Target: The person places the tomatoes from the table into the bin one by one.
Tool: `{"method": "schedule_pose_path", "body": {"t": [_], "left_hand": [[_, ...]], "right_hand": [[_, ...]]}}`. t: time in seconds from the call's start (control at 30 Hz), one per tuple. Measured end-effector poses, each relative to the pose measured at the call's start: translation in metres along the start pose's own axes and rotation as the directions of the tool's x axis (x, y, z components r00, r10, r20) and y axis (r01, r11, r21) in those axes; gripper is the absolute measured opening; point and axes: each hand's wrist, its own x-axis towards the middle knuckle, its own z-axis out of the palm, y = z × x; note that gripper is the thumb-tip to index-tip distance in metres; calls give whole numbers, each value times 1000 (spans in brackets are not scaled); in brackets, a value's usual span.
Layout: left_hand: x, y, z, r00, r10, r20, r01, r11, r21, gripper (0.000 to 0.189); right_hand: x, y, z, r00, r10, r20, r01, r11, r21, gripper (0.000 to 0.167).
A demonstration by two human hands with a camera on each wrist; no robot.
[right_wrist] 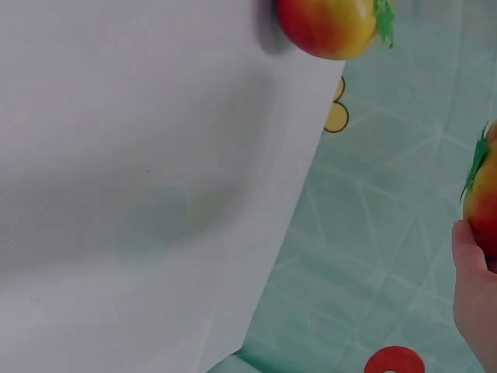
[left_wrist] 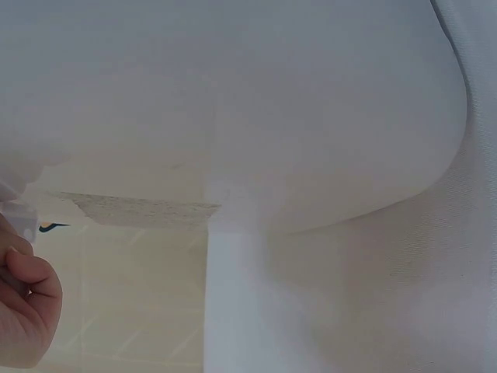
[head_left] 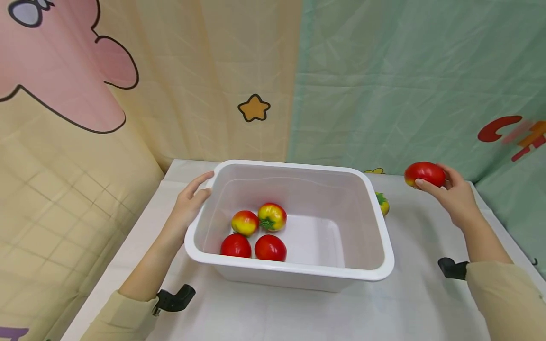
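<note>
1. The white desk [head_left: 298,315] is partly covered by a white tub [head_left: 294,266].
2. The tub's left rim is gripped by the left hand [head_left: 189,203].
3. A red fruit [head_left: 425,173] is held up by the right hand [head_left: 459,199], well to the right of the tub.
4. Four fruits [head_left: 272,218] are gathered in the tub's left half.
5. Another fruit [head_left: 383,204] is partly hidden by the tub's right wall.

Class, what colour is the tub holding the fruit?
White; the tub shows best in the head view.
</note>
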Motion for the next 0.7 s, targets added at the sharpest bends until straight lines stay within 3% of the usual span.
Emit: {"method": "schedule_pose_path", "body": {"t": [0.37,0.7], "left_hand": [[-1,0,0,1000,-8,6,8,1000,-6,47],[-1,0,0,1000,-12,3,13,1000,-16,47]], "right_hand": [[-5,-33,-1,992,-109,60,109,994,4,82],[-11,-66,-5,971,-177,163,177,984,13,76]]}}
